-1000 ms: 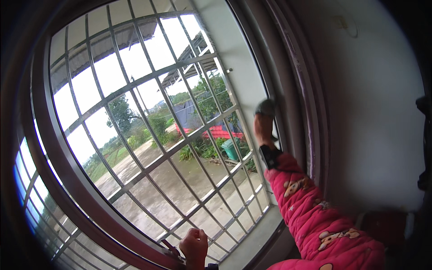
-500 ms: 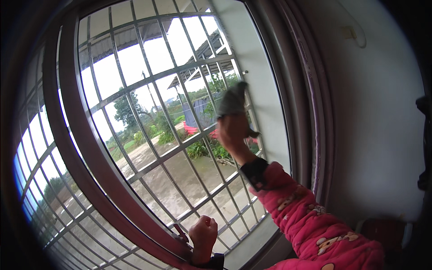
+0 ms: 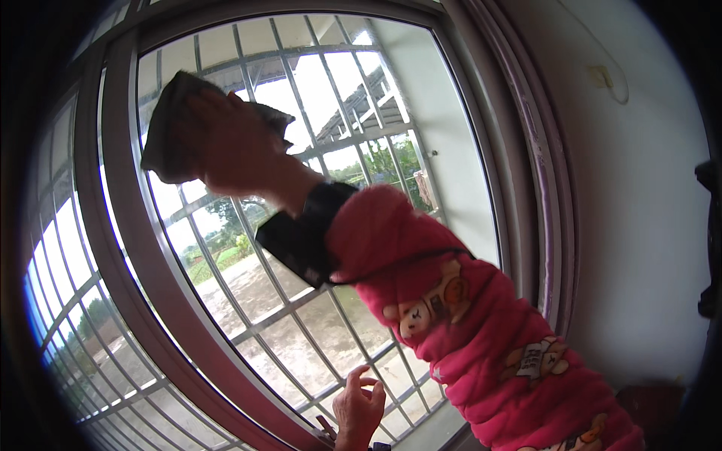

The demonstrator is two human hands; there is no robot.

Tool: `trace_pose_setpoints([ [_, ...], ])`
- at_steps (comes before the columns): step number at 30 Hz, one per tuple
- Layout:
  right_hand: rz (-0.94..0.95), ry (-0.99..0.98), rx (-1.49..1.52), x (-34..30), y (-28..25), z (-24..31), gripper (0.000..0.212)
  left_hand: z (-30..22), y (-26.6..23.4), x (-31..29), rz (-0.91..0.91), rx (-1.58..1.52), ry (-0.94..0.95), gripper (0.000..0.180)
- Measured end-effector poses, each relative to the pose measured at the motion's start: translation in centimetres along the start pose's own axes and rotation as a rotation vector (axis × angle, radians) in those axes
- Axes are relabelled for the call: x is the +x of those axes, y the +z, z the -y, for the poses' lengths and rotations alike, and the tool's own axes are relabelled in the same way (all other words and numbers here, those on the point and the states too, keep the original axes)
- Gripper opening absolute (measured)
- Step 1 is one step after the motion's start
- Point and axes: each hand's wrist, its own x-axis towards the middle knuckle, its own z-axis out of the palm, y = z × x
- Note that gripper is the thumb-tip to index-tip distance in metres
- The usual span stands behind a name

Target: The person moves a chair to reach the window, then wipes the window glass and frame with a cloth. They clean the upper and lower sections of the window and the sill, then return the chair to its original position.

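A dark grey cloth (image 3: 167,143) lies spread against the upper left part of the window pane (image 3: 214,289). Pressing on it is my right hand (image 3: 244,154), with the fingers stretched over the cloth and partly lost in shadow. My arm, in a red padded sleeve, crosses the glass from the lower right, and a black band with a dark box-shaped piece sits at the wrist. Low down, my left hand (image 3: 357,410) is raised in front of the pane beside the small window latch (image 3: 326,428). Its fingers are loosely bent and apart, with nothing visible in them.
Metal security bars (image 3: 289,308) stand behind the glass. A thick brown sash frame (image 3: 154,248) runs along the left, with another barred pane beyond it. At right are the frame's layered tracks (image 3: 545,195) and a white wall (image 3: 639,248) with a cord.
My right hand has swept the cloth from the right side of the pane to its upper left. My left hand has loosened from a closed curl, and the view has shifted slightly.
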Motion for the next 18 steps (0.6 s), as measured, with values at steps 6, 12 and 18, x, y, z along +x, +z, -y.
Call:
trace_pose_setpoints([
  [6, 0.115, 0.123, -0.361, -1.4, 0.9, -13.0, 0.023, 2.2, -1.2, 0.5, 0.062, -0.195, -0.105, 0.025],
  [12, 0.644, 0.547, -0.713, -14.5, -8.5, -22.8, 0.017, 3.4, -0.4, 0.0, -0.009, -0.005, 0.014, 0.027],
  [18, 0.740, 0.587, -1.006, -30.2, -14.3, -22.6, 0.017, 2.4, -0.6, 0.9, -0.090, 0.125, 0.001, 0.033],
])
